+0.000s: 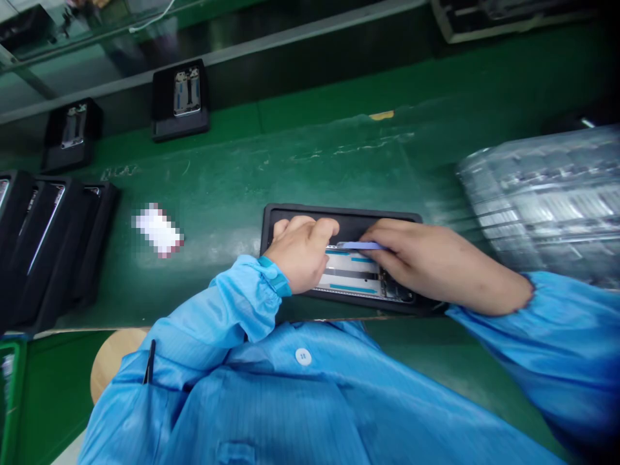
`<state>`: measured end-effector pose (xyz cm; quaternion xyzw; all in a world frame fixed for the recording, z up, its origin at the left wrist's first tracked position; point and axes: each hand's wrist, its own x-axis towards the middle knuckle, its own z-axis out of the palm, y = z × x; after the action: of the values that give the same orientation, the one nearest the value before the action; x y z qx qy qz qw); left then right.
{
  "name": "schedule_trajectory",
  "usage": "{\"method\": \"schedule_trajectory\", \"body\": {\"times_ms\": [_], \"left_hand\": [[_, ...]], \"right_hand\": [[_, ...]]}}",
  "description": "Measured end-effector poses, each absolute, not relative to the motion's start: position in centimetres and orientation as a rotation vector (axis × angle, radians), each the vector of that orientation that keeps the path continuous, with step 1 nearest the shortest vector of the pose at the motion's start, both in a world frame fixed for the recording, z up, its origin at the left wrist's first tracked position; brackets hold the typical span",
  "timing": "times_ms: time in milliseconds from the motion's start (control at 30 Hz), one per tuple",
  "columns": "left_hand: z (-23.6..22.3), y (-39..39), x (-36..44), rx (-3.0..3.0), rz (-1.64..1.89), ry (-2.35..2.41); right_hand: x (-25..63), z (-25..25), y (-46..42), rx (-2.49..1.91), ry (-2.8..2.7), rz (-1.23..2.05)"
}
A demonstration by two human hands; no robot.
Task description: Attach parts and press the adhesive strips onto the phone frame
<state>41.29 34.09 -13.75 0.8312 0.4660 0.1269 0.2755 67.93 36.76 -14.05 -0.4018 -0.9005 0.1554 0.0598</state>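
A phone frame [352, 270] with silver inner plates and blue adhesive strips lies in a black foam tray [290, 212] on the green bench. My left hand [301, 253] rests over the frame's left part, fingers curled and closed; what they hold, if anything, is hidden. Between the thumb and fingers of my right hand [421, 255] is a thin flat piece with a violet-blue edge [364, 245]. It is held nearly level over the upper edge of the frame, and its exact kind is unclear.
Two black trays with phone frames [187, 93] [74, 126] stand at the back left. Several more black trays [53, 239] lean together at the left edge. Stacked clear plastic trays [547, 194] occupy the right side. A blurred-out white item [159, 229] lies left of my hands.
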Motion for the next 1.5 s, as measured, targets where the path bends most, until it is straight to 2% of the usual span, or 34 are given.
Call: {"method": "schedule_trajectory", "body": {"times_ms": [133, 400, 767, 1067, 1200, 1367, 1500], "left_hand": [[-13.9, 34.2, 41.3, 2.246, 0.347, 1.247], [-13.9, 34.2, 41.2, 2.244, 0.349, 1.243], [-14.0, 34.2, 41.1, 2.262, 0.395, 1.244], [-14.1, 34.2, 41.1, 2.258, 0.394, 1.243], [-14.2, 34.2, 41.1, 2.265, 0.4, 1.235], [-14.0, 34.2, 41.1, 2.263, 0.366, 1.262], [-14.0, 34.2, 41.1, 2.258, 0.366, 1.271]], "right_hand": [[68.2, -14.4, 35.4, -1.214, -2.796, 0.199], [67.4, -13.2, 37.5, -1.17, -2.563, 0.723], [67.1, -13.1, 38.6, -1.235, -2.584, 0.799], [67.4, -13.5, 36.9, -1.29, -2.48, 0.562], [68.3, -12.6, 34.3, -1.384, -2.304, 0.261], [68.8, -14.6, 31.1, -1.185, -2.552, -0.069], [68.5, -16.2, 30.8, -1.175, -2.592, -0.188]]}}
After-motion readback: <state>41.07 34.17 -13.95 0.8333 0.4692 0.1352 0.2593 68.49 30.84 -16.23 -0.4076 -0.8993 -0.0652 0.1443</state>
